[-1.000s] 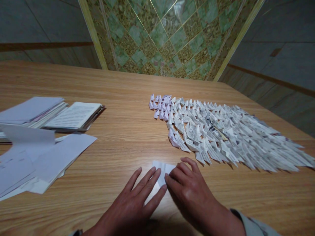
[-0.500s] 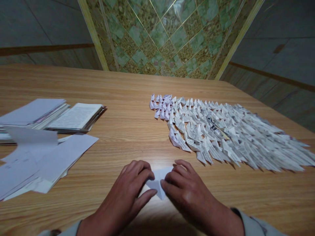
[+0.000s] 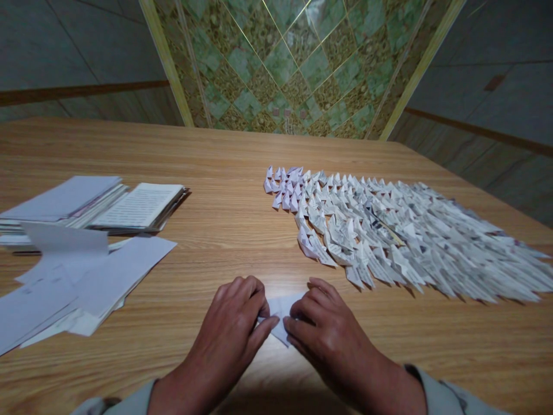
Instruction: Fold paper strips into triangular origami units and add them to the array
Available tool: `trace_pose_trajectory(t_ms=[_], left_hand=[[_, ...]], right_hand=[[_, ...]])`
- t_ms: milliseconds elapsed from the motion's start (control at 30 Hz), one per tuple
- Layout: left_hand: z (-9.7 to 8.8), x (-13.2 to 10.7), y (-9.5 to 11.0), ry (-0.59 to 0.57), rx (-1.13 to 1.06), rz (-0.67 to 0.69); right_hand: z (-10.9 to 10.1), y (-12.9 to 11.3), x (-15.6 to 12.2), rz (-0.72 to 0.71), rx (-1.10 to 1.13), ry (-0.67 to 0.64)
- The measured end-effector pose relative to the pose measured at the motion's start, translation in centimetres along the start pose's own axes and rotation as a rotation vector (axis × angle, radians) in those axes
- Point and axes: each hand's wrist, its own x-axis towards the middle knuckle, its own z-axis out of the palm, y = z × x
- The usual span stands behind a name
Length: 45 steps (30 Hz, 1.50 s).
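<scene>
I look down from the head view on 2 bare hands at the near side of a wood-grain worktop [image 3: 216, 242], with a small folded white paper [image 3: 279, 307] lying between them. On my left hand [image 3: 233, 325] the fingers are curled in, and the thumb and forefinger pinch the paper at its left edge, the thumb tip reaching over its face. On my right hand [image 3: 334, 328] the fingers are bent and bunched close together, the thumb tip touching the right part of the paper; I cannot tell whether they grip it or only press on it. The 2 hands are near each other but apart, and a pale sleeve [image 3: 440, 389] covers my right forearm.

To the right, beyond my right hand, I have a broad field of folded paper shapes [image 3: 389, 236], packed in rows with pointed tips up; a lilac group [image 3: 291, 193] sits at its far left corner. To the left lie loose sheets [image 3: 129, 265], overlapping at angles. Just beyond them I see a plain-topped paper stack [image 3: 73, 196] and, touching its right side, a printed stack [image 3: 140, 204]. A green tiled panel [image 3: 280, 63] stands at the far side.
</scene>
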Motion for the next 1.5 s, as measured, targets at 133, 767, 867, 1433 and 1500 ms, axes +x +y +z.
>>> trace_pose_trajectory(t_ms=[133,767,867,1433,1500], left_hand=[[0.0,0.1,0.1,-0.022,0.029,-0.019],[0.1,0.0,-0.3,0.149,0.128,0.155],[0.2,-0.9,0.1,0.242,0.148,0.366],[3.8,-5.4,-1.9,0.209,0.331,0.482],[3.7,-5.5,-1.9,0.194,0.327,0.478]], right_hand=[[0.1,-0.1,-0.1,0.002,-0.022,0.011],[0.2,-0.5,-0.5,-0.029,-0.067,-0.035],[0.2,-0.6,-0.7,-0.029,-0.066,-0.059],[-0.1,-1.3,-1.8,-0.008,-0.074,-0.117],[-0.4,-1.3,-1.6,0.013,-0.069,-0.114]])
